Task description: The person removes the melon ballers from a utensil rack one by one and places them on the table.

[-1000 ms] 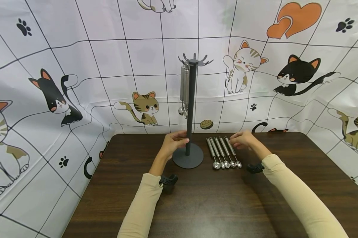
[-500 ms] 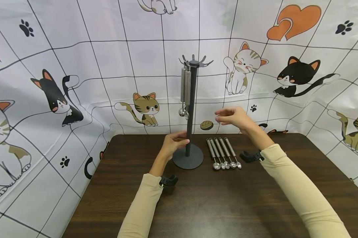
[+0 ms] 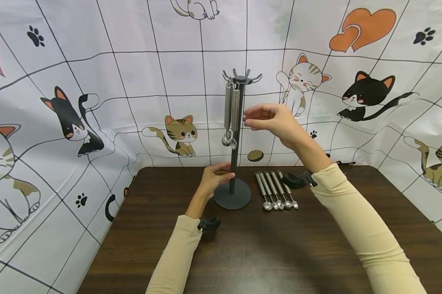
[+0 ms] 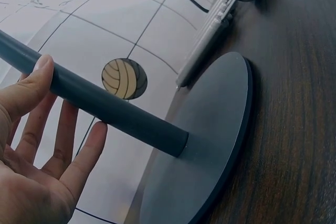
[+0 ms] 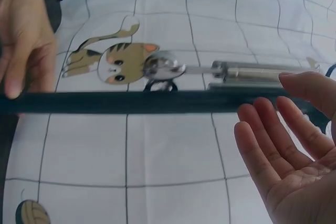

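A dark grey stand with a round base (image 3: 233,201) and hooks on top rises from the table. My left hand (image 3: 214,179) holds its pole (image 4: 131,124) low down, thumb on one side and fingertips on the other. Steel spoons (image 3: 235,110) with small round bowls hang from the hooks on the pole's left side; how many cannot be told. My right hand (image 3: 274,120) is raised just right of the pole, fingers loosely bent and holding nothing. In the right wrist view, its fingertips are close to the pole and the hanging spoon (image 5: 168,65).
Several more steel spoons (image 3: 267,206) lie side by side on the brown table (image 3: 250,253), right of the base, bowls toward me. Behind the table's far edge hangs a white sheet (image 3: 132,69) printed with cats and lines. Each wrist wears a black strap (image 3: 208,223).
My right hand has risen from beside the lying spoons and moved left to the pole. The hooks and hanging spoons have turned slightly, shifting right. My left hand stays on the pole.
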`<control>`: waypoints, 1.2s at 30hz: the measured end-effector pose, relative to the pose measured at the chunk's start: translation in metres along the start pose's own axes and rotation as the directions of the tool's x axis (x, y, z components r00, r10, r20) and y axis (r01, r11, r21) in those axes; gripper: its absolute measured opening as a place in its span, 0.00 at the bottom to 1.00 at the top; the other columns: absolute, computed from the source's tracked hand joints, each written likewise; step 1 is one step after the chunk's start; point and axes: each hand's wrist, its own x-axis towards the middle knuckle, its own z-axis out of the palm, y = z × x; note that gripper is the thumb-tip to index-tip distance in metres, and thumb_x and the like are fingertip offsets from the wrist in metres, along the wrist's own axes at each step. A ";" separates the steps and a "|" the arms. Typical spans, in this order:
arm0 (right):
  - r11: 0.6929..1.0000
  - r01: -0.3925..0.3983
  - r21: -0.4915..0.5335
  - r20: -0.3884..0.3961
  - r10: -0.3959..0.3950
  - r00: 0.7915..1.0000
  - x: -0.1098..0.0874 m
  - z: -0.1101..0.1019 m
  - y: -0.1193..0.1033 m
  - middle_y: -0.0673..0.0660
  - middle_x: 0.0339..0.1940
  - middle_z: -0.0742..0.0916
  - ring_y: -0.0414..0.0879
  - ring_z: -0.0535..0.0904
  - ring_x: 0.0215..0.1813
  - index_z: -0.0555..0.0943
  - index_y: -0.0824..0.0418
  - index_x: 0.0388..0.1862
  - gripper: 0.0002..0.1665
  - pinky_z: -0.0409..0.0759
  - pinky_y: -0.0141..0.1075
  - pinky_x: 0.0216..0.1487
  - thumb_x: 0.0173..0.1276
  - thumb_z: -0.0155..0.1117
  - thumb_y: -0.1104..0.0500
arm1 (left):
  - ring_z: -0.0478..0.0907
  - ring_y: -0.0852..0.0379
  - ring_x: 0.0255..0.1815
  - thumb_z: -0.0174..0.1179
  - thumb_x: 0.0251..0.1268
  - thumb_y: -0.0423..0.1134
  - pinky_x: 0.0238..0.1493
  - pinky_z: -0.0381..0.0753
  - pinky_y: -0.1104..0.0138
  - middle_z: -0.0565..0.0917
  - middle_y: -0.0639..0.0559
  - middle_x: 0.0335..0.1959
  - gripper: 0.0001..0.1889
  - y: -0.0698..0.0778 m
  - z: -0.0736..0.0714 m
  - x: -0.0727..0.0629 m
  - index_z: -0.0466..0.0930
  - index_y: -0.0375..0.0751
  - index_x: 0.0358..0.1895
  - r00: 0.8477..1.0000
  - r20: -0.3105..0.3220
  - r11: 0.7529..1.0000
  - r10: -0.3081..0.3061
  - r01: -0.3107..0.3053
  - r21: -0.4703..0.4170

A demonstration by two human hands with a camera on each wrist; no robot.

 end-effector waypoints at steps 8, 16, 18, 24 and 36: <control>1.000 0.006 0.021 -0.028 -0.006 1.000 0.007 0.012 -0.014 0.51 0.44 0.91 0.43 0.88 0.46 0.83 0.68 0.56 0.19 0.88 0.42 0.54 0.66 0.73 0.65 | 0.87 0.62 0.37 0.72 0.58 0.25 0.44 0.90 0.62 0.88 0.58 0.38 0.21 -0.002 0.000 0.000 0.85 0.34 0.57 1.000 -0.007 1.000 0.002 -0.002 -0.002; 0.999 -0.010 0.034 -0.041 0.011 0.999 0.010 0.017 -0.016 0.51 0.40 0.90 0.43 0.87 0.43 0.82 0.69 0.55 0.20 0.89 0.37 0.48 0.64 0.73 0.67 | 0.87 0.62 0.37 0.72 0.57 0.24 0.48 0.90 0.54 0.89 0.57 0.38 0.21 -0.001 0.001 -0.001 0.86 0.35 0.56 1.000 -0.012 1.000 -0.003 0.003 -0.003; 0.999 -0.010 0.035 -0.044 0.012 0.999 0.011 0.018 -0.016 0.51 0.40 0.90 0.43 0.87 0.42 0.82 0.69 0.54 0.20 0.90 0.39 0.49 0.64 0.73 0.68 | 0.87 0.62 0.37 0.72 0.57 0.25 0.48 0.90 0.54 0.89 0.57 0.39 0.21 0.000 0.001 -0.002 0.86 0.35 0.56 1.000 -0.014 1.000 -0.003 0.003 0.001; 0.999 0.006 0.032 -0.060 -0.004 0.998 0.013 0.021 -0.015 0.51 0.37 0.90 0.44 0.87 0.40 0.83 0.70 0.51 0.18 0.90 0.44 0.50 0.63 0.73 0.69 | 0.87 0.61 0.38 0.73 0.58 0.26 0.49 0.90 0.55 0.88 0.56 0.39 0.21 0.000 0.000 -0.001 0.86 0.36 0.56 1.000 -0.011 1.000 -0.013 0.013 0.010; 0.999 -0.005 0.031 -0.081 0.007 0.997 0.012 0.024 -0.017 0.51 0.37 0.89 0.43 0.86 0.39 0.82 0.72 0.51 0.18 0.90 0.39 0.46 0.63 0.73 0.69 | 0.87 0.62 0.38 0.72 0.58 0.26 0.44 0.91 0.61 0.88 0.55 0.41 0.22 0.001 0.000 -0.001 0.84 0.34 0.58 1.000 -0.002 1.000 -0.016 0.016 0.011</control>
